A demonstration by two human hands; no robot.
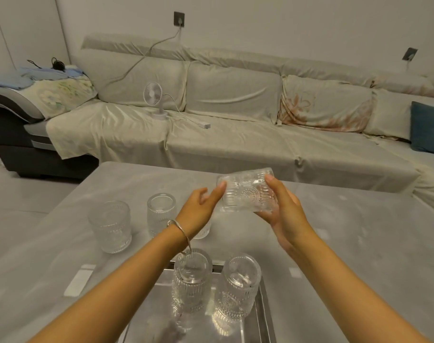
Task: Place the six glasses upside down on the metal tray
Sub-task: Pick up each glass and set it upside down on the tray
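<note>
The right hand [282,214] grips a tilted glass [248,194] in the air, the open left hand [198,209] touching its rim, above the metal tray [263,315] where two upturned glasses [238,288] stand.

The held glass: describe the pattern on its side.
The held glass is clear, embossed with beaded circular medallions and vertical ribs; only the head view shows it.

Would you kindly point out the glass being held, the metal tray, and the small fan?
held glass [248,194], head view, patterned side wall.
metal tray [264,308], head view, right rim.
small fan [152,94], head view, round grille.
</note>
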